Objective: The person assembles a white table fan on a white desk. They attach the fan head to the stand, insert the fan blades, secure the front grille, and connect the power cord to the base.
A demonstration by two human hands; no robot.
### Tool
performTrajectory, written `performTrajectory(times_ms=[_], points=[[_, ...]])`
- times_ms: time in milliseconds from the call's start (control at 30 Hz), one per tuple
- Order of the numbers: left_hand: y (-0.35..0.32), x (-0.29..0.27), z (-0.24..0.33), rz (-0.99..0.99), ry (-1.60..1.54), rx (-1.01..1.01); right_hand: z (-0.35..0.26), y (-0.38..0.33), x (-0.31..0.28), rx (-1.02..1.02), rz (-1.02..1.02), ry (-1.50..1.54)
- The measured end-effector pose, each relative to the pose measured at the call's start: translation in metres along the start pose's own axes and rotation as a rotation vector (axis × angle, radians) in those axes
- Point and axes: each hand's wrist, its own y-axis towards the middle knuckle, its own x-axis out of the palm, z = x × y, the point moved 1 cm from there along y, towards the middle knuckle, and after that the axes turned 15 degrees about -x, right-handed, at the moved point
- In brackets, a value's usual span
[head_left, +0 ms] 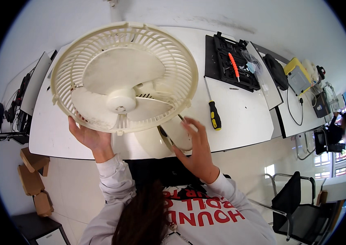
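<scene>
Hands hold a cream plastic fan with a round slatted guard and three broad blades (124, 77) tilted up above the near left part of the white worktop (242, 110). The left hand (89, 136) cups the guard's near left rim, its grip curled on the rim from below. The right hand (195, 149) lies with fingers spread against the fan's rounded cream base (169, 139), which sits just under the guard at the near edge; whether that grip closes on anything cannot be told. The guard hides much of the worktop behind it. Just right of the fan lies a screwdriver with a yellow and black handle (214, 114), apart from both hands. Farther right and far sits an open black tool case (230, 61) holding an orange-handled tool (234, 66). Beyond it lie a black pouch (276, 71) and a yellow-edged box (297, 77) with cables. Brown cardboard boxes (34, 175) stand on the floor at the near left, and a black chair with a metal frame (295, 204) stands at the near right.
</scene>
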Motion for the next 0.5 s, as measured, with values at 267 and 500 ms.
performTrajectory(times_ms=[267, 500], points=[[-0.002, -0.009, 0.008, -0.207, -0.037, -0.072, 0.017, 0.031, 0.022, 0.177, -0.060, 0.136], [-0.002, 0.017, 0.003, -0.006, 0.233, 0.034, 0.019, 0.038, 0.021, 0.190, -0.040, 0.293]])
